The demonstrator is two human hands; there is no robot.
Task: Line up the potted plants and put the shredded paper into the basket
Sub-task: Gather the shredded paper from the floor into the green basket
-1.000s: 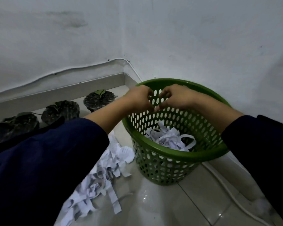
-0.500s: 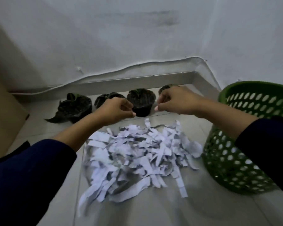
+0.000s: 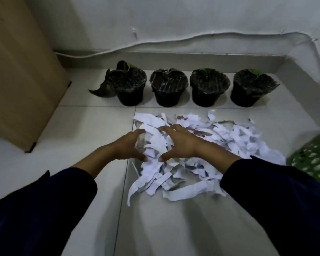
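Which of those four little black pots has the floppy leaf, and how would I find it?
Start at the tan cardboard box on the left, then follow the row of four black pots along the white wall. The leftmost pot, nearest the box, is the one. Only it has a long dark leaf drooping over its side onto the floor tiles.

View: 1 head cam, wide-angle | looks fwd + down at tiled floor toward a wall corner | close, arm's reach; both sleeves fill lower frame | far edge: wall base; right edge cuts off green basket | no 2nd view.
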